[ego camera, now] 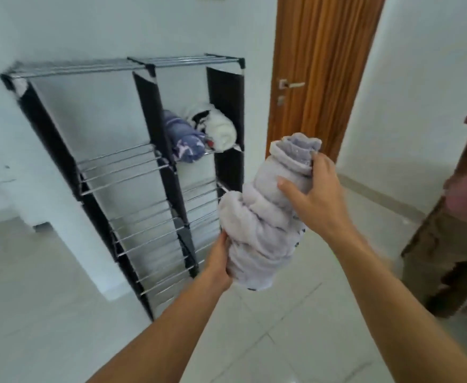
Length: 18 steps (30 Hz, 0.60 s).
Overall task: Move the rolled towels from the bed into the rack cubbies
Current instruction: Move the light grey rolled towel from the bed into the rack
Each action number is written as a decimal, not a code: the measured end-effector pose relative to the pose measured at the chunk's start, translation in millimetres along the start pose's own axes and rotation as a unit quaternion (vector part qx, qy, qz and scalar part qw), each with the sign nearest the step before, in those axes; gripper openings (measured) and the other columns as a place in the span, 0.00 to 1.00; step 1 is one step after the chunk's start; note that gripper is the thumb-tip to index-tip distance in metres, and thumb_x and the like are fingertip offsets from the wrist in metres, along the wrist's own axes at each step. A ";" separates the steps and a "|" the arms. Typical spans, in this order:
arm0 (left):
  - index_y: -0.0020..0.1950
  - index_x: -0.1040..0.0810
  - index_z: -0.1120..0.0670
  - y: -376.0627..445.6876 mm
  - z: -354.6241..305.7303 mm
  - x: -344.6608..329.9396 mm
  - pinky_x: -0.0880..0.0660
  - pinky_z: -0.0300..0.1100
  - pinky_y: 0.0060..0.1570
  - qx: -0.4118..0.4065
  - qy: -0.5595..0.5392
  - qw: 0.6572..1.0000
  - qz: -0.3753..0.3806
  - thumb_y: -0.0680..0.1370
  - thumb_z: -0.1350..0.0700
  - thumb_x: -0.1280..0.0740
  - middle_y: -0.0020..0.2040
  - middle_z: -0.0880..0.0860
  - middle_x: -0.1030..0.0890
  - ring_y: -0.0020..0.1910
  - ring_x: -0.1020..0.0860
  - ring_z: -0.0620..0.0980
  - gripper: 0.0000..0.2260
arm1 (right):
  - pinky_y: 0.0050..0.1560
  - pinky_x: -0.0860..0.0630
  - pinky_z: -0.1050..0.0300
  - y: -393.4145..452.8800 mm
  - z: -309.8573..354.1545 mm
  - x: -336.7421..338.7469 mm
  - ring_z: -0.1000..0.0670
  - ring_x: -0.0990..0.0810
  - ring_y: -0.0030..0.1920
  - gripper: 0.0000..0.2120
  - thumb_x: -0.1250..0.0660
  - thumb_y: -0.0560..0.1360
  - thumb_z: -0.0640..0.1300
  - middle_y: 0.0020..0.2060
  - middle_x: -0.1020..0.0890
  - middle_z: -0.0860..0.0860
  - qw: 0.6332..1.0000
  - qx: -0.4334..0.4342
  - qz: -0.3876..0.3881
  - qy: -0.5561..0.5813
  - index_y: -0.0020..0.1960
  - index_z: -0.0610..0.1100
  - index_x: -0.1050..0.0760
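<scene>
Two hands: left hand (219, 261), right hand (314, 194) grip towel (265, 217) beside rack (155, 150).

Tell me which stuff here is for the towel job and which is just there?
For the job: the pale lilac rolled towel in the left hand and right hand; the black rack; the blue towel and white towel already inside.

Just there: the wooden door; a bystander's clothing.
</scene>
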<state>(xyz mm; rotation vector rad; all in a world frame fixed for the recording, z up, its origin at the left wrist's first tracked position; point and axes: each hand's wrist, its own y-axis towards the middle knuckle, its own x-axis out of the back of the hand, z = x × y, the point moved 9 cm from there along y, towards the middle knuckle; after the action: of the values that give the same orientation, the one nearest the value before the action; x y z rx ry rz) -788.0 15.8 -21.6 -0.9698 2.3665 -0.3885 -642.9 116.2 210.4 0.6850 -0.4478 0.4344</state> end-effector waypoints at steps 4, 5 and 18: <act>0.63 0.19 0.53 20.1 -59.0 80.9 0.29 0.55 0.68 -0.046 -0.081 0.992 -0.091 0.71 0.36 0.33 0.61 0.56 0.18 0.62 0.21 0.56 0.28 | 0.60 0.34 0.64 56.1 62.3 -92.5 0.58 0.34 0.59 0.27 0.32 0.73 0.49 0.65 0.31 0.48 0.992 0.096 0.077 0.035 0.68 0.44 0.36; 0.65 0.21 0.54 26.0 -73.7 96.0 0.30 0.55 0.69 -0.059 -0.098 0.988 -0.100 0.71 0.37 0.34 0.63 0.57 0.19 0.63 0.22 0.57 0.29 | 0.60 0.36 0.66 68.6 74.6 -113.9 0.57 0.34 0.60 0.27 0.32 0.73 0.49 0.66 0.32 0.48 0.988 0.117 0.094 0.045 0.68 0.44 0.36; 0.63 0.19 0.54 113.1 -208.1 225.4 0.26 0.56 0.64 -0.143 -0.198 0.942 -0.232 0.75 0.37 0.36 0.60 0.56 0.17 0.59 0.19 0.56 0.25 | 0.69 0.38 0.54 222.9 170.5 -352.9 0.42 0.36 0.71 0.33 0.35 0.74 0.46 0.73 0.39 0.42 0.928 0.250 0.253 0.110 0.74 0.41 0.44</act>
<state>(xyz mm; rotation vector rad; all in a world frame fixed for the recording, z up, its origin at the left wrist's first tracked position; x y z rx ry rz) -1105.7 -54.3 10.3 -1.5866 1.8450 -0.0063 -1089.5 72.7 254.1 1.0013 -0.2947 1.1316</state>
